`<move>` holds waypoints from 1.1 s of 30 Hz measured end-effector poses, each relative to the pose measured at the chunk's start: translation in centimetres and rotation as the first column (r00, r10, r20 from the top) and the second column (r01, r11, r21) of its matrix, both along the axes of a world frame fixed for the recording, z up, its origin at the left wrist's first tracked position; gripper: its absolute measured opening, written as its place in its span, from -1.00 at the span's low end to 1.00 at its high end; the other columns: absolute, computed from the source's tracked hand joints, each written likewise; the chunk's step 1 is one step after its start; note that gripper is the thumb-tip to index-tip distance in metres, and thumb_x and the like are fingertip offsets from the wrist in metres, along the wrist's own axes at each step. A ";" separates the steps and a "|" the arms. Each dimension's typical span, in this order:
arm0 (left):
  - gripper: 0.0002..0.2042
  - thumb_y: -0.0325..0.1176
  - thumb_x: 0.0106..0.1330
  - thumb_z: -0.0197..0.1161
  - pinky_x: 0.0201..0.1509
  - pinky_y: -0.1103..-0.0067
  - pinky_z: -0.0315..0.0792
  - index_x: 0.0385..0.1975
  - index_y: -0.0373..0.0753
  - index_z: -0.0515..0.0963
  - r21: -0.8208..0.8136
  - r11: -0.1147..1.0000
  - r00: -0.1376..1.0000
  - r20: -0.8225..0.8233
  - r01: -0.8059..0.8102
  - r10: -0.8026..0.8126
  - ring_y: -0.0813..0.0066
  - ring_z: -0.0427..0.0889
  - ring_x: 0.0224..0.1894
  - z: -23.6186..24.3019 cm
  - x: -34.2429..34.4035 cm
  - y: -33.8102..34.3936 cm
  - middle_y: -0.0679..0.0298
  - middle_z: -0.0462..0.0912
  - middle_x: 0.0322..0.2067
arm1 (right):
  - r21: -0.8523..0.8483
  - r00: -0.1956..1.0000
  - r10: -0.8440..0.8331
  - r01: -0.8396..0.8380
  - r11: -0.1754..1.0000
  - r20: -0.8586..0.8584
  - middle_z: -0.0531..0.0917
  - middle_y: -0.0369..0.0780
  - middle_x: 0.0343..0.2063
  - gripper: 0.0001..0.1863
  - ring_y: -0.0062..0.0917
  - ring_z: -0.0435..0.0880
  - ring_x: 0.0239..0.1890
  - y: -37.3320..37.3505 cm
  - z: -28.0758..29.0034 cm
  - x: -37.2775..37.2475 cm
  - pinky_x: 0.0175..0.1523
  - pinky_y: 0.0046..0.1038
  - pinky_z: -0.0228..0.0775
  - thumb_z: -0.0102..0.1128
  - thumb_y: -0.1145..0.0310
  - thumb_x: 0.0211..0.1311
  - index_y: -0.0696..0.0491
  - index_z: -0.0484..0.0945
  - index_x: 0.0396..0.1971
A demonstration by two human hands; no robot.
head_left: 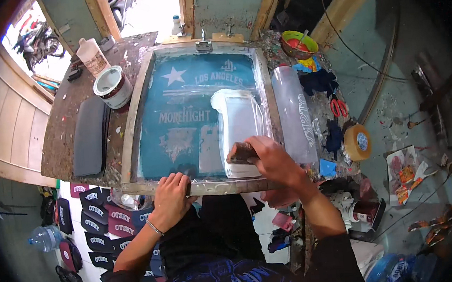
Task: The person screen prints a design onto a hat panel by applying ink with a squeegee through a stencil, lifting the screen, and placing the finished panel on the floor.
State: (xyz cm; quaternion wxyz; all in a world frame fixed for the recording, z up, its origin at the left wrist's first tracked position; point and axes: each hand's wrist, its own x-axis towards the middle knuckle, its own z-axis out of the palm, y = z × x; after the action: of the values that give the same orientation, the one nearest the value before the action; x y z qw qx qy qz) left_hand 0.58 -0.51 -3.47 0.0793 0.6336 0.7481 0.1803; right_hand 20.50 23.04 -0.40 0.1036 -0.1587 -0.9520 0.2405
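Note:
A silk-screen with a wooden frame (224, 186) and teal mesh (150, 107) lies on the table before me. My left hand (172, 196) is closed over the frame's front edge, with its thumb beneath. In my right hand (273, 158) is a squeegee (241, 153) with a worn wooden handle, tilted over the mesh near the front right. White ink (240, 114) is spread in a wide band up from the squeegee. Its blade is hidden from view. Stencilled lettering and a star show through the mesh.
A hinge clamp (204, 46) meets the frame's far edge. At left stand an ink can (118, 96), a plastic bottle (92, 57) and stacked dark fabric pieces (89, 137). Rolled clear film (292, 115), red scissors (339, 108), tape (357, 143) and an ink bowl (311, 43) are right.

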 end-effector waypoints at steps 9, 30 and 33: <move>-0.56 -0.26 -0.08 0.55 -0.07 0.35 0.34 -0.28 -0.26 0.47 -0.006 1.000 1.000 0.022 0.004 -0.003 0.16 0.49 -0.16 0.6 -0.1 0.1 0.19 0.48 -0.32 | 0.157 0.996 -0.075 0.082 0.984 -0.050 0.59 0.01 -0.24 -0.65 -0.09 0.57 -0.11 -1.7 -0.7 0.2 0.06 -0.15 0.44 0.03 0.64 0.07 0.18 0.50 -0.08; -0.56 -0.28 -0.12 0.56 -0.10 0.33 0.32 -0.29 -0.25 0.48 0.023 0.999 0.996 0.083 -0.024 0.022 0.15 0.47 -0.19 -1.8 0.1 0.0 0.18 0.47 -0.33 | 0.202 0.971 -0.189 0.216 0.955 -0.144 0.63 0.02 -0.21 -0.66 -0.02 0.56 -0.04 13.7 -3.2 -12.6 0.08 -0.14 0.40 0.01 0.67 0.04 0.11 0.52 -0.14; -0.55 -0.28 -0.13 0.56 -0.10 0.32 0.32 -0.29 -0.24 0.48 0.019 0.999 0.996 0.085 -0.038 0.036 0.14 0.47 -0.18 -2.2 0.0 -0.2 0.17 0.47 -0.31 | 0.196 0.988 -0.068 0.095 0.976 -0.139 0.64 -0.03 -0.23 -0.66 -0.05 0.57 -0.06 14.0 -3.0 -13.2 0.09 -0.14 0.40 0.04 0.67 0.03 0.10 0.54 -0.16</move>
State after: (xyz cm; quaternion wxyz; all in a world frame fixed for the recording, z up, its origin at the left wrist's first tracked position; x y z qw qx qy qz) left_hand 0.58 -0.73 -5.69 0.1008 0.6122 0.7539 0.2162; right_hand 7.27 37.04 -3.38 0.1916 -0.1701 -0.9552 0.1483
